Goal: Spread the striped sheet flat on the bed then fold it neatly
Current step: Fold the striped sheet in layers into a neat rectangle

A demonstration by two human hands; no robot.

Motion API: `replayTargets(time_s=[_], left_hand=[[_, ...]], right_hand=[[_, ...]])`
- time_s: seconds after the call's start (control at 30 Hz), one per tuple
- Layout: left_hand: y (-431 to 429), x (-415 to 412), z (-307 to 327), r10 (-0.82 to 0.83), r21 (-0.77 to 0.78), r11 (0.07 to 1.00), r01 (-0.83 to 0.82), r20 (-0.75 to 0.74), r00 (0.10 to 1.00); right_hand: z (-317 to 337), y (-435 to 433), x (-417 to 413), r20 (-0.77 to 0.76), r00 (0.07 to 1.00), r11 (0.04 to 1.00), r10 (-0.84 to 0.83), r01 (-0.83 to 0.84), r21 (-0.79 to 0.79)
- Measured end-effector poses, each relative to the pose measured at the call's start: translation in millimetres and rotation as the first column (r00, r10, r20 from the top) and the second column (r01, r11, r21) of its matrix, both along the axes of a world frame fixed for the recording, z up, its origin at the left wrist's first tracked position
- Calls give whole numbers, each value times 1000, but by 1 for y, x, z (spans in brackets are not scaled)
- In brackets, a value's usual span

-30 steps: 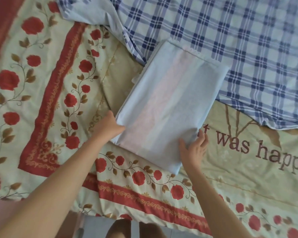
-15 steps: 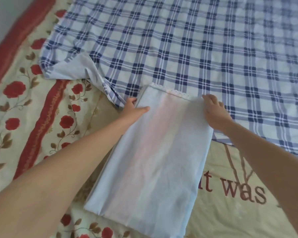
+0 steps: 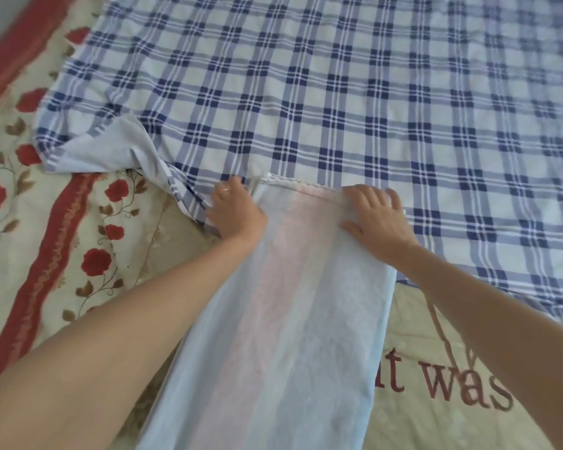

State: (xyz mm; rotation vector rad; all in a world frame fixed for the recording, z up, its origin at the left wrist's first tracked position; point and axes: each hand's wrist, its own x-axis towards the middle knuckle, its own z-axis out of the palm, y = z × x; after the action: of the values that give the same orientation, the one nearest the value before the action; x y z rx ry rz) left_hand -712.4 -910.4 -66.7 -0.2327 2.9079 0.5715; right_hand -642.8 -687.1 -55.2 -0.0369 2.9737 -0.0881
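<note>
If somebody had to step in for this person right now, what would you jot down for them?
Left hand: at the far left corner of the striped sheet, fingers curled at the edge; whether it grips is unclear.
Right hand: palm down on the far right corner.
The sheet lies as a long folded strip on the flowered cover, its far, lace-trimmed end reaching onto the blue checked sheet.
Done: the lengthwise folds look finished.
Left, probably: bring the far end back toward you to shorten the strip, then smooth it.
</note>
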Motion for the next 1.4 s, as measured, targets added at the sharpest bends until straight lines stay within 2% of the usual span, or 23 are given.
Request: replayTargets(time_s=[0.03,0.07,0.1,0.13,0.17,0.2,0.27,0.33,0.37,0.47,0.53,0.6,0.67,0.73,0.8,0.87,0.97,1.03,1.1,1.2,1.27,1.33,1.4], left_hand=[[8,4,1,-186,-62,982,179,-143,972],[13,8,0,-396,-123,918,378,-220,891],[16,11,-3,-576,-172,817,550,-208,791],[16,11,-9,-682,-199,730,654,-133,720],[14,9,-18,-712,-202,691,694,-29,701],[11,4,-27,-694,-187,698,691,61,718],[10,-4,-39,-636,-149,739,657,168,753],[13,-12,-44,-622,-138,750,647,185,761],[12,-12,-41,-620,-136,751,646,191,761],[7,2,-26,-633,-206,728,654,163,757],[-4,42,-20,-677,-276,695,664,59,733],[-32,105,-21,-800,-269,574,773,16,600],[-76,163,-31,-875,-296,450,843,43,482],[-128,187,-41,-875,-316,427,847,91,475],[-163,183,-39,-845,-285,481,829,101,525],[-189,169,-38,-899,-302,388,870,81,429],[-203,140,-28,-959,-382,217,899,87,268],[-198,120,-24,-954,-441,216,871,95,285],[-183,107,-29,-955,-436,236,868,61,290],[-164,98,-36,-992,-429,98,898,24,120],[-164,93,-36,-999,-405,8,914,26,20],[-168,92,-31,-999,-371,-36,928,44,-21],[-168,95,-27,-999,-323,-29,946,40,-17]], right_hand=[[-1,-8,2,-47,995,995,92,-90,44],[-3,-19,5,-71,977,978,199,-194,77],[-7,-25,8,-66,947,946,314,-307,104],[-16,-25,12,-45,916,911,400,-391,129],[-23,-22,16,9,908,900,418,-416,132],[-28,-15,21,74,930,924,361,-367,106],[-37,2,29,148,987,996,62,-70,50],[-43,11,26,188,949,967,-253,254,19],[-42,7,23,203,912,931,-355,366,-13],[-27,-23,23,113,871,878,-478,476,44],[-22,-49,46,12,940,939,-342,341,32],[-23,-77,99,-14,998,995,-54,52,-85],[-34,-87,160,-10,982,979,188,-188,-75],[-48,-75,207,17,982,980,188,-186,-72],[-49,-54,226,18,995,985,96,-93,-143],[-46,-35,232,-3,992,975,126,-125,-184],[-44,-16,238,-14,992,983,129,-129,-130],[-46,-19,240,2,994,991,109,-109,-83],[-50,-29,238,-58,980,981,189,-192,-40],[-51,-39,235,-68,893,896,444,-445,5],[-51,-39,238,-29,838,839,545,-545,3],[-50,-41,241,-9,810,810,586,-586,-1],[-49,-44,242,8,820,819,572,-570,-62]])
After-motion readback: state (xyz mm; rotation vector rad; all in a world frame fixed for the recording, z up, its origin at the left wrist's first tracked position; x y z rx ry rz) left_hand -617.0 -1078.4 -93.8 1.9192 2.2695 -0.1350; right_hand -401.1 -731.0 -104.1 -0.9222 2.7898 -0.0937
